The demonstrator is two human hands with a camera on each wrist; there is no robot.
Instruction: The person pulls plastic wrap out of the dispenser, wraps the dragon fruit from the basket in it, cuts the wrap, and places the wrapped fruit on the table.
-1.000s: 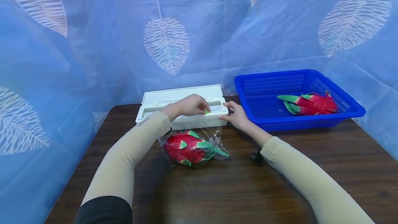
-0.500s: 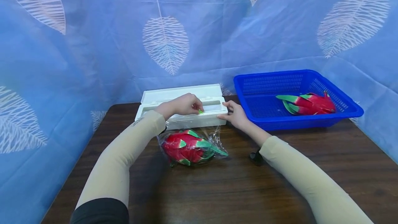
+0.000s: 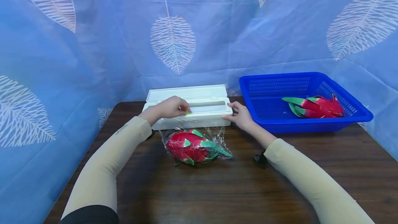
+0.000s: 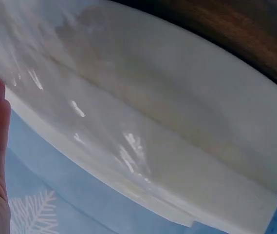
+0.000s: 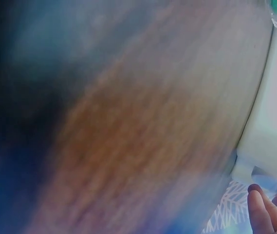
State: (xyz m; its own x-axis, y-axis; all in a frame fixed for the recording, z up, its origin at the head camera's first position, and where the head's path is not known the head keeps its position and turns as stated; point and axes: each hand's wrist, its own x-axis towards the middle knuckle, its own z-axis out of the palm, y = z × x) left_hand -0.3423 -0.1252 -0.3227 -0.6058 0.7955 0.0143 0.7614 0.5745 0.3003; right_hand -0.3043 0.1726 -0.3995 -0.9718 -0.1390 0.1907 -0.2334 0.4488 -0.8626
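Note:
A white cling film dispenser box (image 3: pixel 202 121) stands at the back of the table with its lid tipped back. My left hand (image 3: pixel 171 108) pinches a small green slide cutter (image 3: pixel 188 113) on the box's front edge, left of the middle. My right hand (image 3: pixel 242 117) grips the box's right end between thumb and fingers. In front of the box lies a dragon fruit (image 3: pixel 192 148), red with green scales, covered in clear cling film (image 3: pixel 221 137). The left wrist view shows shiny film (image 4: pixel 131 146) stretched along the box, with my fingers at the left edge.
At the right stands a blue plastic basket (image 3: pixel 264 108) holding a second dragon fruit (image 3: pixel 326 108) without film. The brown wooden table (image 3: pixel 199 196) meets a blue leaf-print cloth (image 3: pixel 217 44) behind. A black strap piece (image 3: pixel 260 160) hangs by my right wrist.
My left hand has slid leftward along the box's front edge with the green slide cutter. My right hand keeps its grip on the right end. The head view has shifted slightly.

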